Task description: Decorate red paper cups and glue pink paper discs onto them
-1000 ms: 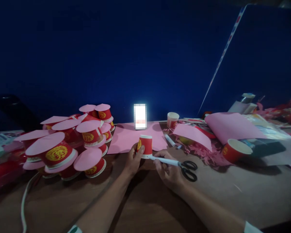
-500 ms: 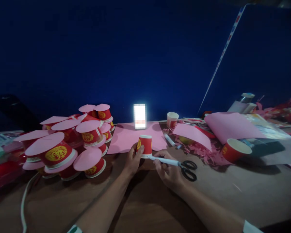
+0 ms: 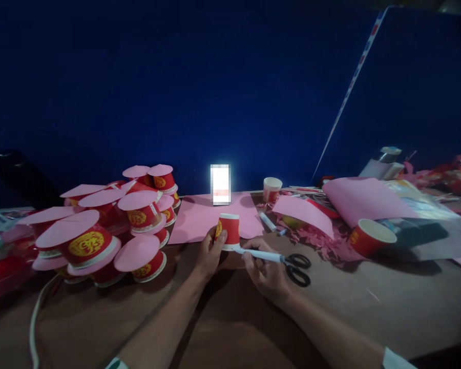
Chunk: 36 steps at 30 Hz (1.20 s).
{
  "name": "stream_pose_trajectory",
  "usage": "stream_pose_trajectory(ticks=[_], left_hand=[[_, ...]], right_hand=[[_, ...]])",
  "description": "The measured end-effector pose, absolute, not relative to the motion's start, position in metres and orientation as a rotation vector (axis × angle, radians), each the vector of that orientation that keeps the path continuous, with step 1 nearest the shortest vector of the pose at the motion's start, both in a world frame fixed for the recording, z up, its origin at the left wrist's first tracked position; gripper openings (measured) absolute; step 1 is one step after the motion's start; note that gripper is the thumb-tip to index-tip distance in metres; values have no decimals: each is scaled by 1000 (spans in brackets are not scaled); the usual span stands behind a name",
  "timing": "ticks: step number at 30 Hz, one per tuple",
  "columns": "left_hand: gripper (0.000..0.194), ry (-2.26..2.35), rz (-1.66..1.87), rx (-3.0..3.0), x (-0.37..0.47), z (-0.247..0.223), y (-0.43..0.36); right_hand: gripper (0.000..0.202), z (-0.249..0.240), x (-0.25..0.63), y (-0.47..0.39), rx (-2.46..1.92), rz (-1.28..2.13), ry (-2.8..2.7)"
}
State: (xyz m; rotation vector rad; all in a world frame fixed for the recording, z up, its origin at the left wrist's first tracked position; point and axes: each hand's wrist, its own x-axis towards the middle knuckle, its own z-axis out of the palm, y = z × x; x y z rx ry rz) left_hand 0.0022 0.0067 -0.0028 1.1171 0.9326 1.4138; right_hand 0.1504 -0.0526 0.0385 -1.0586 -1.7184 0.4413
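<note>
Steadying inverted cup [image 3: 228, 231], pen [image 3: 262, 254] at rim.

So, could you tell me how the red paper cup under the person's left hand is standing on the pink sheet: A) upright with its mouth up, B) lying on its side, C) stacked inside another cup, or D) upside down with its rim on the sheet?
D: the red paper cup stands with its narrow base up and its wide white rim on the pink sheet, steadied by the left hand while the right hand puts a white pen to its rim.
</note>
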Motion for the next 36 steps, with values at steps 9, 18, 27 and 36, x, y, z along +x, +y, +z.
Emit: stream_pose_trajectory(ticks=[9, 18, 27, 36], left_hand=[[41, 933, 1433, 1076, 4, 1, 5], [35, 909, 1420, 1122, 4, 2, 4], [33, 888, 1419, 1134, 5, 0, 6], [38, 905, 1399, 1160, 5, 7, 4]], right_hand=[[9, 39, 150, -53, -1070, 455, -1705], [8, 37, 150, -53, -1051, 448, -1705], [10, 39, 150, -54, -1059, 412, -1733], [11, 39, 150, -53, -1092, 393, -1745]])
